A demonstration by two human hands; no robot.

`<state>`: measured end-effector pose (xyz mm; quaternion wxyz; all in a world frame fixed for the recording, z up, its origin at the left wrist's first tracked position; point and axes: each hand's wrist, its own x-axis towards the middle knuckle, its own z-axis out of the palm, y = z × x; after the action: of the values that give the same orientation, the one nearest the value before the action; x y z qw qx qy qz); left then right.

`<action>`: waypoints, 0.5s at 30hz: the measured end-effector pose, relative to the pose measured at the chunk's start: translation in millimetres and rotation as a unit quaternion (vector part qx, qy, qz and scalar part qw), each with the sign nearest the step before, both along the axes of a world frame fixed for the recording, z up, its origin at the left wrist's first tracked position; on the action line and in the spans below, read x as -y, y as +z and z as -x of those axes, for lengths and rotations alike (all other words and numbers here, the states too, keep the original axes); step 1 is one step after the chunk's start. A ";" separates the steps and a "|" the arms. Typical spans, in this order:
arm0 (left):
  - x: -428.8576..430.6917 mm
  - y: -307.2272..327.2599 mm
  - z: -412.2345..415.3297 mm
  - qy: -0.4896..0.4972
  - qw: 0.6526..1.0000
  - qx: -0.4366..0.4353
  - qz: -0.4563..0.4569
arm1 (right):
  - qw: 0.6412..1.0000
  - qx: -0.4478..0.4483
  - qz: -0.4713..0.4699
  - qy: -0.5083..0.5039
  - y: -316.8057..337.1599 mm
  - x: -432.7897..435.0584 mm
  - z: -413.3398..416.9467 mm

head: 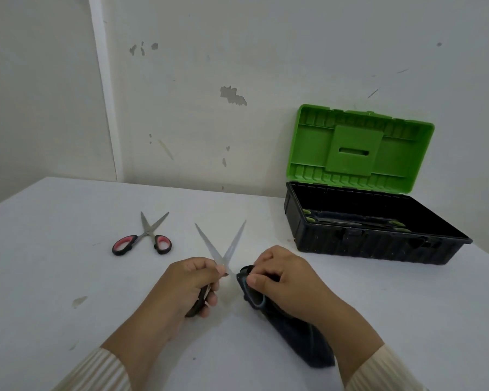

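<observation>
We see the white table [68, 277] with the open toolbox [378, 244] well off to our right; a dark cloth [299, 334] lies under our right hand [283, 275], which pinches one handle of the scissors [226, 249]; our left hand [187, 283] grips the other; the spread blades fork away from us, crossing between both hands.

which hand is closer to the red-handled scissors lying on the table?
Left. The left hand sits just right of the red-handled scissors, nearer the camera, not touching. The right hand is farther right, past the open scissors both hands hold, by the toolbox.
</observation>
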<state>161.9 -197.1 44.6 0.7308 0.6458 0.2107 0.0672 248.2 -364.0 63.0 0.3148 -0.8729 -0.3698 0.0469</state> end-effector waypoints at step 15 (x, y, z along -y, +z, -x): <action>16.0 -13.6 -9.6 0.013 0.969 0.063 0.237 | 0.998 0.019 -0.053 -0.028 -6.6 -12.1 9.4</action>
<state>171.5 -213.1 31.0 0.8739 0.4457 0.1826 0.0658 238.7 -351.9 56.4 0.3549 -0.8658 -0.3526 0.0019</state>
